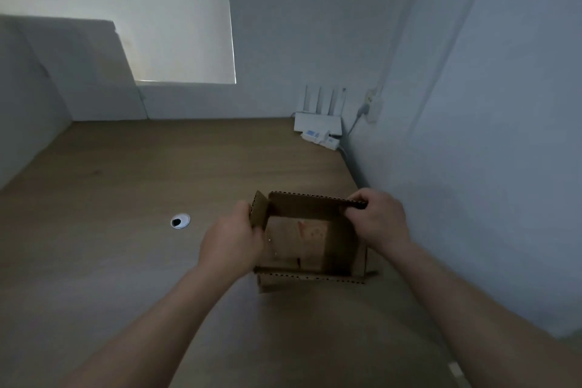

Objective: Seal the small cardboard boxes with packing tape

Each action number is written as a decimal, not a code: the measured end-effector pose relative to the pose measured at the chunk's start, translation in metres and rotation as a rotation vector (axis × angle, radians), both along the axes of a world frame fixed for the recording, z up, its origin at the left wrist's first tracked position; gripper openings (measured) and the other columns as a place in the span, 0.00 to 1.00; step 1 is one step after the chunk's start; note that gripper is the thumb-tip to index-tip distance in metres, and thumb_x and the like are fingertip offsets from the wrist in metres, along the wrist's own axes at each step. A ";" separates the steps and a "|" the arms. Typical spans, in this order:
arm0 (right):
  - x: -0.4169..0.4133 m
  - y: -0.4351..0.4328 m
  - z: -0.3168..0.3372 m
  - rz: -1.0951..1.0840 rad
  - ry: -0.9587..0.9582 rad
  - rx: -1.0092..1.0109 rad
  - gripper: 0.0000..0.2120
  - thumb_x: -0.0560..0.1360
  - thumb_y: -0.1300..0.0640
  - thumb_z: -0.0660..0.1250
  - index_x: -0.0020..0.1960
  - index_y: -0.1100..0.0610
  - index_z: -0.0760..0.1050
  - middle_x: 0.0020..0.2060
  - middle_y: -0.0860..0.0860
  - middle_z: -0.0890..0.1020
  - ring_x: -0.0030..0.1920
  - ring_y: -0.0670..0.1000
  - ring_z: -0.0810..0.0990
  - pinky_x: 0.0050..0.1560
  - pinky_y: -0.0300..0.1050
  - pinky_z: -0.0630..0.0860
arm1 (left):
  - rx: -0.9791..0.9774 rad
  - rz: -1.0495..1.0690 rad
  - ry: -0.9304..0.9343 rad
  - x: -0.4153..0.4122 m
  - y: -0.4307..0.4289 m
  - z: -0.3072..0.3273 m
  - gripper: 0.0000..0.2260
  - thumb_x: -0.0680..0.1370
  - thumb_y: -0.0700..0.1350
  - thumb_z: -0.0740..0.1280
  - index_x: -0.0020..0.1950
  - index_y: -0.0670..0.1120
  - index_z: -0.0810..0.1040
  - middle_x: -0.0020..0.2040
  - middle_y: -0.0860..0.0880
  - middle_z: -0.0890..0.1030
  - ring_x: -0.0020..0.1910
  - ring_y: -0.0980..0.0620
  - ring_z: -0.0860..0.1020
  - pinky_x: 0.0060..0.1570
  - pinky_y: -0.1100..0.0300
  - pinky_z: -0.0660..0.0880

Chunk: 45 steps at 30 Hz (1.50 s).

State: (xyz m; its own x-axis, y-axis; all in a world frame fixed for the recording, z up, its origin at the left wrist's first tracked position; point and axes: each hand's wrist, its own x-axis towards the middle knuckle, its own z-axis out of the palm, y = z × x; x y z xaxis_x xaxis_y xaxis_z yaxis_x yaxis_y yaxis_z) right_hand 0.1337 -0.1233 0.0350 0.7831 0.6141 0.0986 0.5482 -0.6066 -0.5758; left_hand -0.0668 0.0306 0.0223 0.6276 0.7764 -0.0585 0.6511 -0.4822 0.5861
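Two bare forearms reach out over a brown wood-grain surface point(126, 183) in a dim room. To the left of the hands, a round white cable grommet point(180, 221) with a dark hole sits in the surface. At the far right corner stand a white router point(318, 123) with four upright aerials and, just before it, a white power strip point(321, 139). A plug sits in a socket point(373, 107) on the pale right wall point(472, 135). A lit blind point(176, 25) glows on the back wall, with a white panel point(88, 72) leaning at the left. The box point(310, 241) stands on the surface, close to the right wall, with its top open. The near flap point(311, 277) folds outward and shows a dotted corrugated edge. The floor inside carries a paler strip with a reddish print, too blurred to read. The left grip point(231, 244) holds the box by its upright side flap point(259, 209), fingers curled round it. The right grip point(376, 219) pinches the right end of the far flap point(308, 203).
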 end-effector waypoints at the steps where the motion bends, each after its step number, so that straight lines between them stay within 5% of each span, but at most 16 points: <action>1: -0.007 0.002 0.016 0.004 0.042 -0.078 0.04 0.74 0.52 0.72 0.41 0.51 0.81 0.39 0.46 0.80 0.42 0.48 0.78 0.37 0.41 0.69 | -0.060 -0.010 0.018 -0.010 0.001 0.012 0.02 0.77 0.45 0.61 0.48 0.49 0.72 0.42 0.47 0.80 0.41 0.44 0.79 0.38 0.54 0.77; 6: -0.057 0.002 0.029 0.013 0.149 -0.310 0.12 0.73 0.51 0.72 0.45 0.62 0.84 0.41 0.56 0.84 0.42 0.54 0.82 0.42 0.49 0.79 | -0.317 -0.073 0.125 -0.058 -0.022 0.030 0.05 0.77 0.38 0.59 0.49 0.43 0.73 0.41 0.41 0.80 0.33 0.44 0.77 0.27 0.59 0.71; 12: -0.126 -0.031 -0.037 0.032 0.449 -0.219 0.05 0.73 0.56 0.73 0.47 0.55 0.80 0.44 0.53 0.83 0.44 0.54 0.83 0.45 0.51 0.83 | -0.444 -0.013 0.258 -0.107 -0.062 -0.020 0.08 0.80 0.41 0.56 0.58 0.44 0.64 0.49 0.40 0.76 0.43 0.41 0.80 0.30 0.54 0.77; 17: -0.143 -0.044 -0.058 0.116 0.548 -0.029 0.27 0.70 0.61 0.76 0.65 0.47 0.70 0.56 0.47 0.76 0.56 0.53 0.79 0.56 0.56 0.81 | -0.408 0.003 0.106 -0.125 -0.082 -0.041 0.14 0.80 0.54 0.65 0.57 0.49 0.63 0.48 0.46 0.78 0.45 0.46 0.80 0.39 0.50 0.81; 21: -0.131 -0.056 -0.058 0.208 0.709 0.069 0.08 0.76 0.55 0.71 0.56 0.53 0.80 0.52 0.52 0.82 0.53 0.54 0.82 0.53 0.55 0.82 | -0.356 -0.168 0.108 -0.131 -0.106 -0.038 0.19 0.77 0.65 0.64 0.55 0.51 0.76 0.48 0.54 0.79 0.47 0.56 0.78 0.47 0.58 0.78; 24: -0.124 -0.068 -0.061 0.259 0.779 0.091 0.13 0.80 0.48 0.66 0.52 0.55 0.84 0.49 0.51 0.85 0.53 0.53 0.82 0.51 0.51 0.80 | -0.375 -0.301 0.171 -0.137 -0.108 -0.035 0.24 0.72 0.67 0.69 0.58 0.52 0.79 0.53 0.56 0.76 0.52 0.58 0.76 0.50 0.62 0.75; 27: -0.117 -0.081 -0.069 0.398 0.659 -0.019 0.12 0.80 0.43 0.65 0.48 0.46 0.85 0.44 0.45 0.85 0.47 0.47 0.82 0.44 0.44 0.78 | -0.368 -0.233 0.164 -0.141 -0.115 -0.041 0.17 0.71 0.58 0.76 0.54 0.53 0.78 0.55 0.56 0.76 0.52 0.58 0.76 0.54 0.59 0.79; 31: -0.114 -0.092 -0.075 0.553 0.300 -0.224 0.12 0.74 0.33 0.65 0.49 0.38 0.80 0.48 0.37 0.82 0.49 0.38 0.79 0.51 0.47 0.79 | -0.312 0.107 0.017 -0.139 -0.129 -0.054 0.14 0.72 0.51 0.76 0.51 0.52 0.73 0.49 0.55 0.79 0.47 0.59 0.78 0.44 0.61 0.80; 33: -0.121 -0.098 -0.071 0.575 0.176 -0.238 0.13 0.75 0.34 0.64 0.54 0.39 0.79 0.53 0.35 0.79 0.52 0.37 0.77 0.54 0.45 0.77 | -0.303 0.244 -0.003 -0.138 -0.134 -0.062 0.22 0.71 0.51 0.77 0.59 0.51 0.71 0.56 0.53 0.77 0.50 0.57 0.77 0.44 0.62 0.78; 35: -0.132 -0.105 -0.072 0.599 0.006 -0.264 0.16 0.79 0.36 0.60 0.63 0.40 0.74 0.60 0.36 0.74 0.56 0.39 0.74 0.54 0.40 0.72 | -0.329 0.245 -0.065 -0.139 -0.139 -0.071 0.35 0.73 0.49 0.76 0.75 0.54 0.62 0.68 0.51 0.71 0.60 0.52 0.76 0.55 0.55 0.78; 38: -0.142 -0.116 -0.092 0.549 -0.127 -0.345 0.29 0.78 0.32 0.45 0.74 0.40 0.64 0.74 0.40 0.63 0.66 0.49 0.70 0.61 0.45 0.68 | -0.305 0.077 -0.033 -0.139 -0.142 -0.077 0.34 0.79 0.49 0.69 0.80 0.58 0.54 0.79 0.53 0.55 0.73 0.49 0.67 0.69 0.49 0.70; 41: -0.145 -0.120 -0.112 0.434 0.059 -0.233 0.26 0.81 0.36 0.47 0.75 0.40 0.65 0.80 0.45 0.55 0.77 0.53 0.59 0.73 0.52 0.63 | -0.305 0.015 -0.008 -0.140 -0.144 -0.088 0.28 0.83 0.50 0.62 0.81 0.56 0.55 0.82 0.54 0.49 0.79 0.49 0.57 0.76 0.47 0.61; 45: -0.149 -0.119 -0.122 0.347 0.323 0.090 0.12 0.82 0.53 0.63 0.63 0.49 0.78 0.77 0.46 0.61 0.77 0.42 0.55 0.71 0.43 0.60 | -0.271 0.010 -0.069 -0.139 -0.152 -0.095 0.24 0.81 0.55 0.64 0.76 0.55 0.61 0.82 0.54 0.48 0.79 0.52 0.55 0.75 0.49 0.61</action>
State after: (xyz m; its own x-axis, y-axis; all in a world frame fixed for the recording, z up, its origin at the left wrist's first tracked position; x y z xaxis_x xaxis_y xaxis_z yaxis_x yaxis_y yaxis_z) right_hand -0.0155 -0.2426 -0.0867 0.5325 0.8449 -0.0509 0.4938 -0.3590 -0.7920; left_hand -0.2053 -0.1217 -0.0723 0.6299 0.7443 -0.2217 0.6088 -0.2960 0.7361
